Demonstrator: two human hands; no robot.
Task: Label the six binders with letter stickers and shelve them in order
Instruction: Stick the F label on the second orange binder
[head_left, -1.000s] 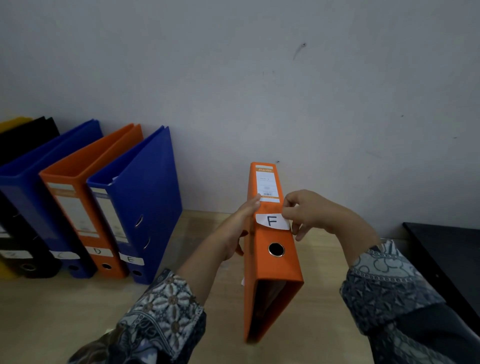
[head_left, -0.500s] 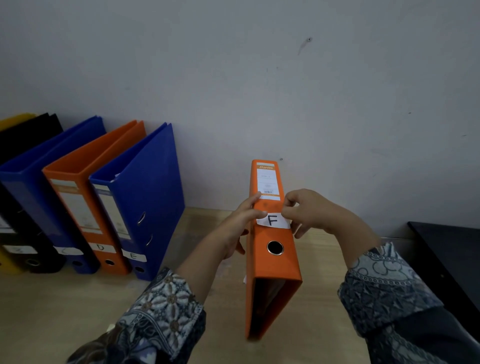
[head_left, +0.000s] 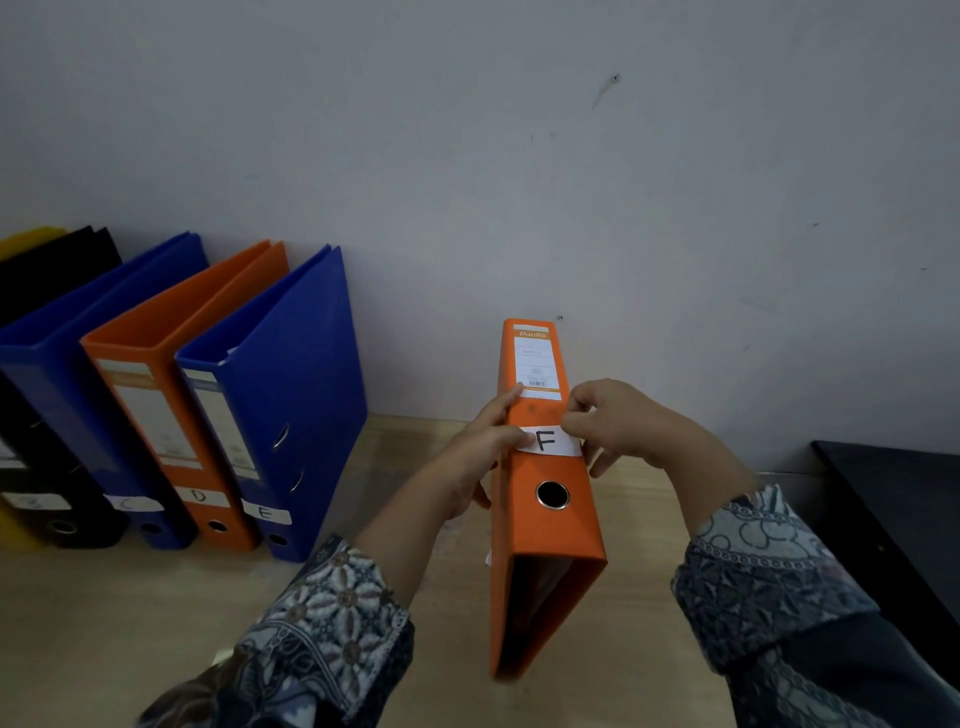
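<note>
Head view
Orange binder: lower centre of the frame, spine facing the camera, well right of the row.
F sticker: lies across the spine, just above the round hole.
Left hand: grips the binder's left side, with the thumb on the sticker's left end.
Right hand: fingers curled, pinching the sticker's right end.
Row, left of frame: blue E binder and orange D binder lean together on the tabletop.

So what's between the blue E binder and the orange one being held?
In the head view, only bare tabletop, crossed by the left hand holding the orange binder; the right hand pinches its F sticker.
</note>
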